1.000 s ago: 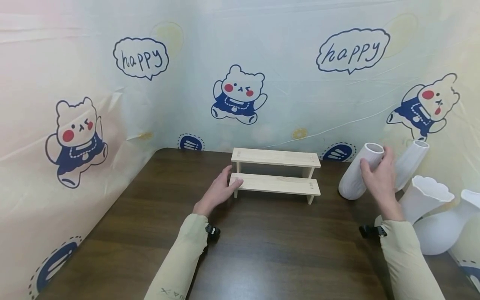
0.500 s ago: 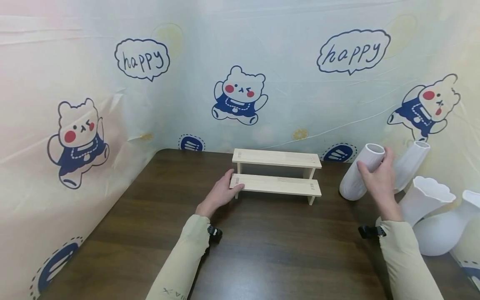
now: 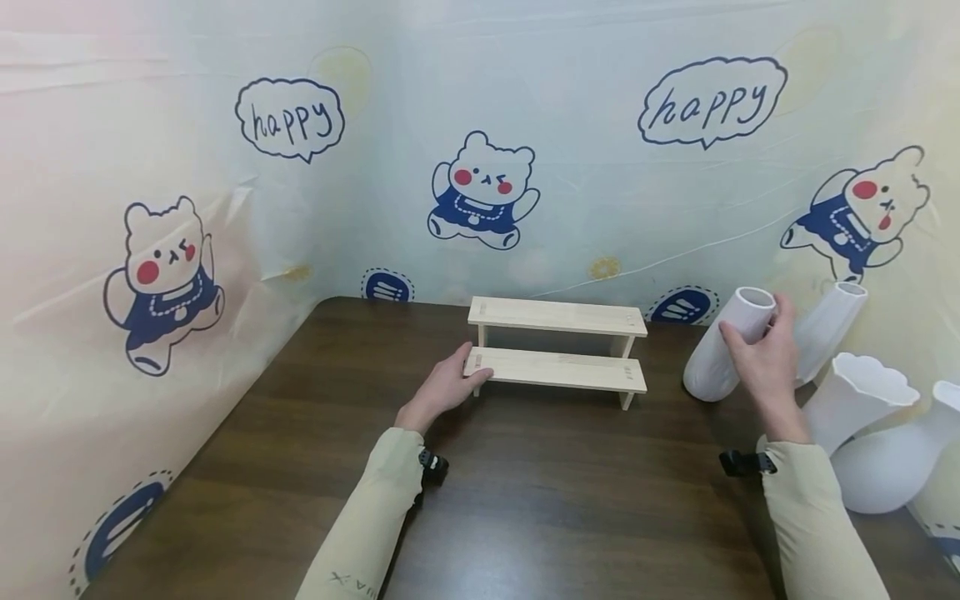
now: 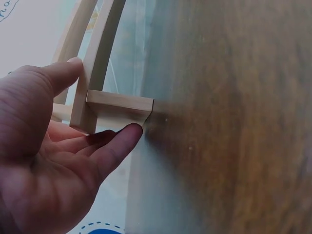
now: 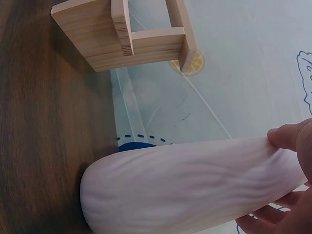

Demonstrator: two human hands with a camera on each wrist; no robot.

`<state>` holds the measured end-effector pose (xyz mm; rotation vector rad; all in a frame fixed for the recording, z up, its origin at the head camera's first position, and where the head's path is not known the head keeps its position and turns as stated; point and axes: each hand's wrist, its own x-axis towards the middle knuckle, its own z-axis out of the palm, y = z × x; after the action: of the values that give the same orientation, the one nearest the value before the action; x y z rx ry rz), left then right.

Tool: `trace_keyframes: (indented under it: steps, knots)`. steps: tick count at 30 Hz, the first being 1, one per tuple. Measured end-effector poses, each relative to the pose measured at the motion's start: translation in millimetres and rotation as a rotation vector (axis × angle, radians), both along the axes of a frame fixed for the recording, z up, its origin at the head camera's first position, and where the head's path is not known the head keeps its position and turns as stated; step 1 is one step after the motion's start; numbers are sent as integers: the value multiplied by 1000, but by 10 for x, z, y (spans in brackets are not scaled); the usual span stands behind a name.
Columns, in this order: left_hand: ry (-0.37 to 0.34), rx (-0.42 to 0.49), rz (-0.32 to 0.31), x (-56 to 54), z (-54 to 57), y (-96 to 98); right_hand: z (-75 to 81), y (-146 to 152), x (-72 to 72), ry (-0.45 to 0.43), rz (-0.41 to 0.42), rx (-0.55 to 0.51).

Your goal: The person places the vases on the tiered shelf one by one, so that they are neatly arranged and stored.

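Observation:
A two-tier wooden display stand (image 3: 558, 368) in pale wood stands at the back of the dark table. My left hand (image 3: 442, 387) grips the left end of its lower shelf, thumb on top. In the left wrist view, the other fingers lie along the outside of the stand's leg (image 4: 122, 114). To the right of the stand, my right hand (image 3: 768, 375) holds a white cylindrical vase (image 3: 712, 362) near its mouth, thumb on one side and fingers on the other. This vase leans to the right, and wavy grooves run along its surface (image 5: 175, 190).
Behind my right hand leans another slim white vase (image 3: 831, 329). Closer to me stand a white vase with a scalloped rim (image 3: 858, 396) and a round-bodied white vase (image 3: 885, 462). A printed curtain (image 3: 570, 208) encloses the back and sides of the table (image 3: 555, 492).
The head view has shifted slightly. Both hands keep their holds, and the stand and the tilted vase stay in nearly the same places.

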<state>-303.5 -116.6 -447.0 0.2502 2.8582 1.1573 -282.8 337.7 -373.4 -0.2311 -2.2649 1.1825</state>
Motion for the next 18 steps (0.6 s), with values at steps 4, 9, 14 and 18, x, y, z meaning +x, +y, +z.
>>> trace_keyframes:
  steps: [4,9,14,18]
  knots:
    - [-11,-1,7,2,26,18,6,-8,4,3,-21,23]
    - [-18,8,17,11,39,33,27,-47,21,19,-24,54]
    - [-30,20,24,16,35,33,68,-98,67,45,-9,54]
    - [-26,23,21,10,25,35,134,-139,108,65,16,49]
